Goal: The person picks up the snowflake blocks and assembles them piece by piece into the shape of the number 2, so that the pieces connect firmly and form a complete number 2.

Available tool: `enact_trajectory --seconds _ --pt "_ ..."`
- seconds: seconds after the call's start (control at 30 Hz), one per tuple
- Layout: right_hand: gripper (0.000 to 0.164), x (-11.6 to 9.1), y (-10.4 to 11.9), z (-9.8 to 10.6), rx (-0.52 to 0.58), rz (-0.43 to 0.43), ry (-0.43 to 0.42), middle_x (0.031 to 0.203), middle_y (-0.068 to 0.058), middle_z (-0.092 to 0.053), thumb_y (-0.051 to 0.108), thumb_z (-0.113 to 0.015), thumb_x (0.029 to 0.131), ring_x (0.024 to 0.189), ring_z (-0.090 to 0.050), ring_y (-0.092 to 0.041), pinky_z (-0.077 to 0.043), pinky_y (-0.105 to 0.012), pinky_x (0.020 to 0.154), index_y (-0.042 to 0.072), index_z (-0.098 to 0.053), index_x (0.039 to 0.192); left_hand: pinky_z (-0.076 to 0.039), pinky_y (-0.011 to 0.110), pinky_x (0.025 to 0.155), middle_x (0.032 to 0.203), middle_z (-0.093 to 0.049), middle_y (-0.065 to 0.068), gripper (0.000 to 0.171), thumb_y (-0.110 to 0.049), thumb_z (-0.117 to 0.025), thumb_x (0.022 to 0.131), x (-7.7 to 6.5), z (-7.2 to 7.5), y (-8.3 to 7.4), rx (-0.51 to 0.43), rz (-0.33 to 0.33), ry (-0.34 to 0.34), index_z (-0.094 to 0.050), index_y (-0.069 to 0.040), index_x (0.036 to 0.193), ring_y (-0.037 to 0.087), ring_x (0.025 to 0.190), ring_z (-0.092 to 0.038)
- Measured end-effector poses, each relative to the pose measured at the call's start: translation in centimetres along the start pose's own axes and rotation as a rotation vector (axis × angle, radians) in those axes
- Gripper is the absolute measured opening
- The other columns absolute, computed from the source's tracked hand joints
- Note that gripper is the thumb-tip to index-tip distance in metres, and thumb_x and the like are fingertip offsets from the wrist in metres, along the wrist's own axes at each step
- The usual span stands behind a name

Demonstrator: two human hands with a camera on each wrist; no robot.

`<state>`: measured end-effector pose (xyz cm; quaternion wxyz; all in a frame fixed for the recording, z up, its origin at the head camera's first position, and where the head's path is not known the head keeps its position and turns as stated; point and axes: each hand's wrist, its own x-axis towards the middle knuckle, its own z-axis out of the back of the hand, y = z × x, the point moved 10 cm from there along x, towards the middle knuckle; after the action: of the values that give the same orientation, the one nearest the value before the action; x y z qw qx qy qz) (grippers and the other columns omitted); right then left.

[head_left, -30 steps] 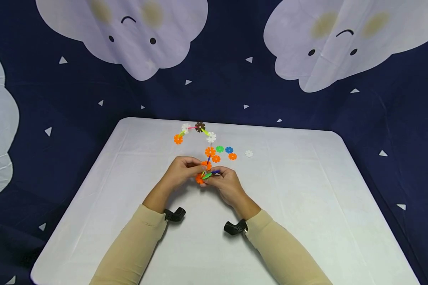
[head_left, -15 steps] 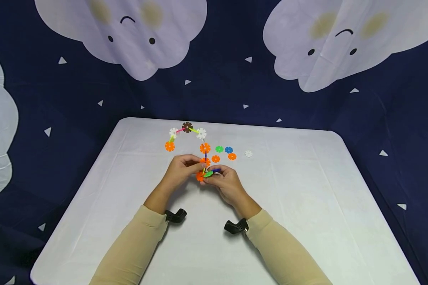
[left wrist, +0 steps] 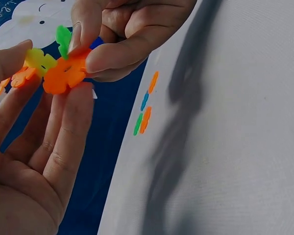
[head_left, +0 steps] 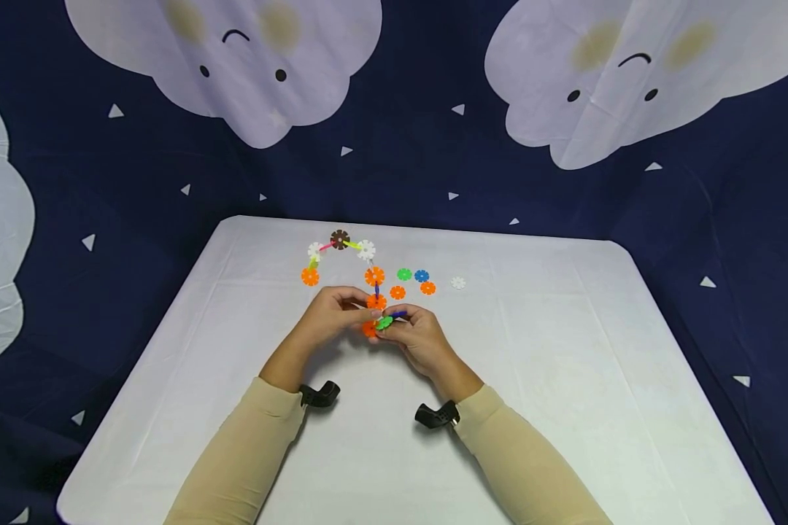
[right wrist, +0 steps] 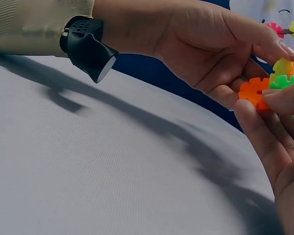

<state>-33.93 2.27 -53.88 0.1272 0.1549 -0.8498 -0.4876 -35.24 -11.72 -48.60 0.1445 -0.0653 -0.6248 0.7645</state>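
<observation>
A curved chain of interlocked notched plastic discs runs up from both hands in the head view. Its far part has a brown disc (head_left: 339, 239), white discs and an orange end disc (head_left: 310, 276). My left hand (head_left: 331, 319) pinches the chain near a yellow disc (left wrist: 39, 60), thumb and fingers on either side. Opposite, my right hand (head_left: 423, 339) grips the near orange disc (left wrist: 66, 74) between thumb and fingers. A green disc (right wrist: 284, 82) stands edge-on by the right thumb, and a blue disc (head_left: 399, 313) shows at the right fingers, partly hidden.
Loose discs lie on the white table (head_left: 532, 350) beyond the right hand: a green one (head_left: 403, 274), a blue one (head_left: 422, 275), two orange ones (head_left: 397, 292) and a white one (head_left: 458, 282). Behind the table hangs a dark blue cloth (head_left: 407, 168) with clouds.
The chain's far part has swung left, then dropped slightly toward the hands. Both hands stay in nearly the same place, keeping their hold. The loose discs have not moved.
</observation>
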Motion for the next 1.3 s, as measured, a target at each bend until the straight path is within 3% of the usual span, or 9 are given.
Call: enact_trajectory --seconds 0.2,0.57,0.87,1.0,1.17,1.3 --pt "0.026 0.0 -0.1 0.1 -0.012 -0.014 -0.006 0.104 -0.021 -0.071 -0.026 -0.061 0.091 0.086 -0.075 -0.031 -0.062 -0.043 0.083 -0.01 -0.063 0.111 -0.058 0.031 0.067 0.1 -0.076 0.009 0.022 -0.011 -0.086 0.089 0.0 -0.3 -0.1 0.016 -0.013 0.035 -0.08 0.001 0.106 0.026 0.078 -0.07" --pt "0.022 0.2 0.4 -0.1 -0.135 0.012 0.045 0.117 -0.027 -0.069 -0.013 -0.057 0.101 0.094 -0.075 -0.031 -0.059 -0.048 0.089 -0.018 -0.059 0.123 -0.058 0.033 0.071 0.095 -0.076 0.008 0.019 -0.013 -0.085 0.091 -0.1 0.5 -0.2 0.053 -0.047 -0.029 -0.08 -0.001 0.104 0.025 0.081 -0.069" --pt "0.026 0.4 0.7 0.7 -0.26 -0.004 0.024 0.11 -0.025 -0.07 0.0 -0.053 0.11 0.093 -0.074 -0.03 -0.057 -0.045 0.093 -0.018 -0.061 0.128 -0.056 0.029 0.069 0.095 -0.075 0.008 0.017 -0.011 -0.084 0.092 0.1 0.9 -0.1 0.051 -0.047 -0.062 -0.079 0.0 0.103 0.024 0.081 -0.066" --pt "0.03 0.5 1.3 1.5 -0.331 0.013 -0.018 0.105 -0.027 -0.068 0.003 -0.054 0.111 0.087 -0.072 -0.026 -0.06 -0.042 0.086 -0.019 -0.059 0.13 -0.056 0.028 0.069 0.095 -0.076 0.007 0.017 -0.011 -0.084 0.092 0.0 1.2 0.0 0.062 -0.038 -0.077 -0.079 0.0 0.103 0.024 0.081 -0.067" --pt "0.036 0.3 2.5 1.8 -0.337 0.093 -0.039 0.1 -0.033 -0.064 0.0 -0.057 0.108 0.078 -0.068 -0.024 -0.062 -0.039 0.071 -0.013 -0.053 0.142 -0.056 0.029 0.07 0.096 -0.076 0.007 0.017 -0.012 -0.085 0.092 0.0 1.3 0.1 0.053 -0.035 -0.075 -0.079 0.0 0.103 0.024 0.082 -0.067" --pt "0.03 0.2 3.0 1.4 -0.409 0.141 -0.034 0.096 -0.033 -0.064 0.001 -0.059 0.108 0.075 -0.067 -0.029 -0.062 -0.037 0.067 -0.014 -0.059 0.134 -0.056 0.029 0.072 0.097 -0.076 0.007 0.017 -0.012 -0.084 0.092 0.0 1.4 0.1 0.025 -0.038 -0.082 -0.079 0.0 0.103 0.023 0.082 -0.068"
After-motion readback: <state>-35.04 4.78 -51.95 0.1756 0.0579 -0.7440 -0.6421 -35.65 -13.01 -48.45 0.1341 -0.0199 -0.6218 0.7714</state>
